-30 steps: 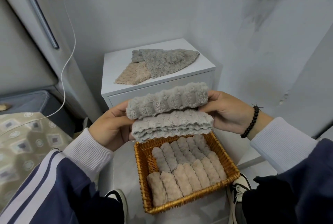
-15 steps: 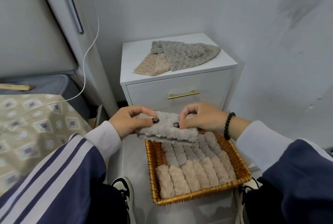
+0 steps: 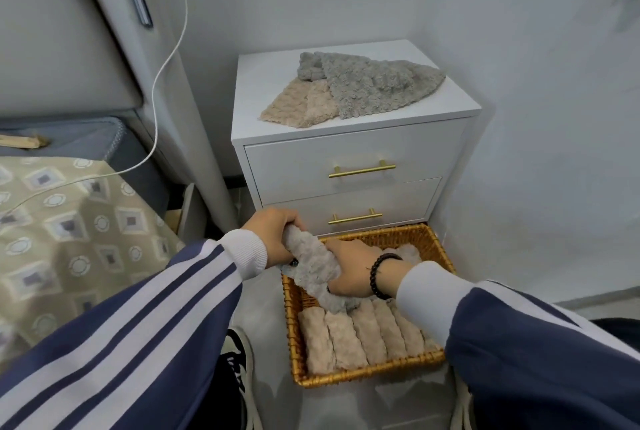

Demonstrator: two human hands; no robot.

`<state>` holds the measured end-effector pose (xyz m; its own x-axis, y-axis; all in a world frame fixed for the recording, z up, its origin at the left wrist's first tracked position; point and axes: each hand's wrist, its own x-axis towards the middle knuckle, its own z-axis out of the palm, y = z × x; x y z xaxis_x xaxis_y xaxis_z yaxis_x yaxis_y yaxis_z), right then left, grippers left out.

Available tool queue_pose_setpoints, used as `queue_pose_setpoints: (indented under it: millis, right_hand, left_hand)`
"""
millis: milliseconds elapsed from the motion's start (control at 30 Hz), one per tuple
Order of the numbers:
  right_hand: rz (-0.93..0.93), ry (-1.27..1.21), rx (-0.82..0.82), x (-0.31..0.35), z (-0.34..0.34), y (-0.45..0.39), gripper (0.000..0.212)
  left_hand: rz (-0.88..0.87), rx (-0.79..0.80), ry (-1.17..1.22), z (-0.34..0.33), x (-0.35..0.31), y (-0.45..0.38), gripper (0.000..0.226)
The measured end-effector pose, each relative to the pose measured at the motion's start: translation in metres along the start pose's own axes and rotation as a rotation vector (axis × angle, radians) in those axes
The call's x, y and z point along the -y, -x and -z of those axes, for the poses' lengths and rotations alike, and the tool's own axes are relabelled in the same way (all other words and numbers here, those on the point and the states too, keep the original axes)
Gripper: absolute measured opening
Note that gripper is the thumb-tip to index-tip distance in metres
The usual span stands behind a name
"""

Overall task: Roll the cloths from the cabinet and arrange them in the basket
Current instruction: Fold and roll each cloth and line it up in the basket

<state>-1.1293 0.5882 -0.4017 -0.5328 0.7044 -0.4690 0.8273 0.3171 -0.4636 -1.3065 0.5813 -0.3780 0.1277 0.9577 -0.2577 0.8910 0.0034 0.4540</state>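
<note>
Rolled grey cloth going into the basket

Head view: left hand and right hand each grasp an end of the fluffy grey rolled cloth over the woven wicker basket; soft and light (likely to unroll), so hold both ends.

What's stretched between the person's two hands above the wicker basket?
In the head view, a rolled grey fluffy cloth spans from the left hand to the right hand.
</note>
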Motion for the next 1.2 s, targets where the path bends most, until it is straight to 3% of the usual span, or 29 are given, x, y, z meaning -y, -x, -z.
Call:
queue_pose_setpoints:
  millis: [100, 200, 300, 400, 600, 800, 1000, 1200]
  right_hand:
    - [-0.06, -0.055, -0.081, -0.01, -0.021, -0.023, 0.042]
    - [-0.098, -0.158, -0.157, -0.022, -0.046, -0.044, 0.037]
    - [-0.145, -0.264, -0.221, -0.033, -0.074, -0.057, 0.04]
    - [-0.166, -0.363, -0.224, -0.044, -0.099, -0.067, 0.047]
    - [-0.25, -0.606, -0.203, -0.062, -0.131, -0.099, 0.036]
    - [-0.343, -0.728, -0.236, -0.072, -0.154, -0.132, 0.02]
    - [-0.408, -0.73, -0.272, -0.082, -0.173, -0.157, 0.034]
    - [-0.399, -0.525, -0.284, -0.093, -0.191, -0.171, 0.032]
  left_hand:
    - [0.051, -0.009, -0.023, -0.013, 0.013, -0.019, 0.029]
    - [0.084, -0.032, -0.076, -0.032, 0.024, -0.037, 0.035]
    - [0.067, -0.069, -0.273, -0.058, 0.032, -0.053, 0.036]
    - [0.029, -0.066, -0.423, -0.085, 0.044, -0.067, 0.038]
    - [0.005, -0.153, -0.456, -0.126, 0.067, -0.09, 0.038]
    - [0.003, -0.089, -0.537, -0.15, 0.081, -0.112, 0.031]
    - [0.084, 0.042, -0.591, -0.179, 0.084, -0.128, 0.053]
    - [0.082, 0.077, -0.513, -0.2, 0.087, -0.146, 0.048]
